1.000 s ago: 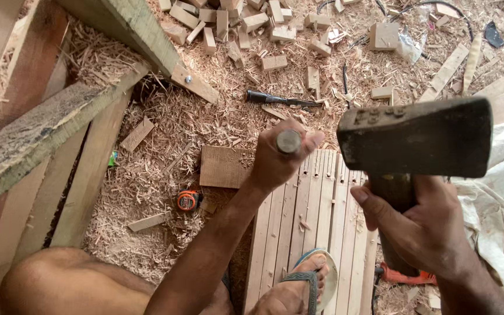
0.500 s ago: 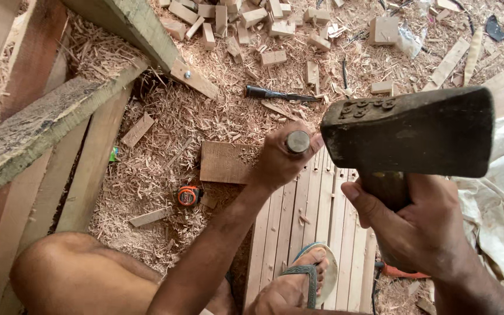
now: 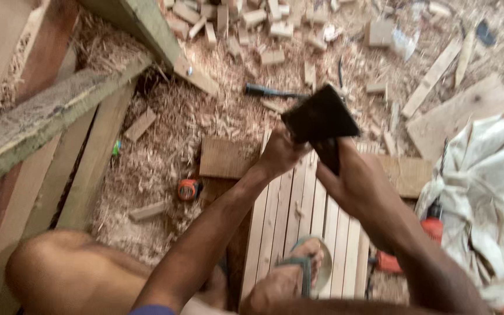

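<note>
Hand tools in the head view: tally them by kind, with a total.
Mallet, dark-headed, in the right hand: 1
Chisel on the shavings, dark handle: 1
Tape measure, orange: 1
Power tool, orange, partly under the cloth: 1
Total: 4
Whatever the left hand holds is hidden and not counted.

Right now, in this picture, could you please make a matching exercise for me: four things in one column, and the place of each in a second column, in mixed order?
Things:
1. mallet
2. tape measure
3. white cloth
4. chisel on the floor

Places:
a. lying among the shavings beyond the hands
b. heaped at the right edge of the view
c. in the right hand, down at the left hand
d. on the shavings to the left of the slatted panel

Pairs: 1-c, 2-d, 3-b, 4-a
</note>
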Action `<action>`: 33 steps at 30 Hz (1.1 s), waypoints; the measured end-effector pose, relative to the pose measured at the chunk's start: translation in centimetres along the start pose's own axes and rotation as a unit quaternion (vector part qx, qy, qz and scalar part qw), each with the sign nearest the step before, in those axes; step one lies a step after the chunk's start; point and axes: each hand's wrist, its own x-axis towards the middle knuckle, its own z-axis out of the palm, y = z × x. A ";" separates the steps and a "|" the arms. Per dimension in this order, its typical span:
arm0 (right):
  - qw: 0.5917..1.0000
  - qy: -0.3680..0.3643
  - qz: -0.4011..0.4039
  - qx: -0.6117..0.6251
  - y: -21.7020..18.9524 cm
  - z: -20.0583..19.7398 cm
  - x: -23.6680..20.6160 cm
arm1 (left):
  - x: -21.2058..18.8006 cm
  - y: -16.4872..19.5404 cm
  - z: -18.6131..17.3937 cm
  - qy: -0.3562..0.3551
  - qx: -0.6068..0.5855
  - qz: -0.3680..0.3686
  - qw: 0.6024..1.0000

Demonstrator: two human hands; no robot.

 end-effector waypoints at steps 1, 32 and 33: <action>1.000 0.009 0.005 -0.003 0.0 -0.6 -1.1 | 0.3 0.2 -0.5 -0.031 -0.002 0.003 1.000; 0.976 0.180 -0.121 0.014 -0.1 -1.2 -1.0 | 2.5 1.6 0.7 0.080 0.146 0.105 0.980; 0.985 0.131 -0.107 -0.045 -0.2 -0.2 1.3 | 2.6 2.1 0.9 0.070 0.134 0.139 0.979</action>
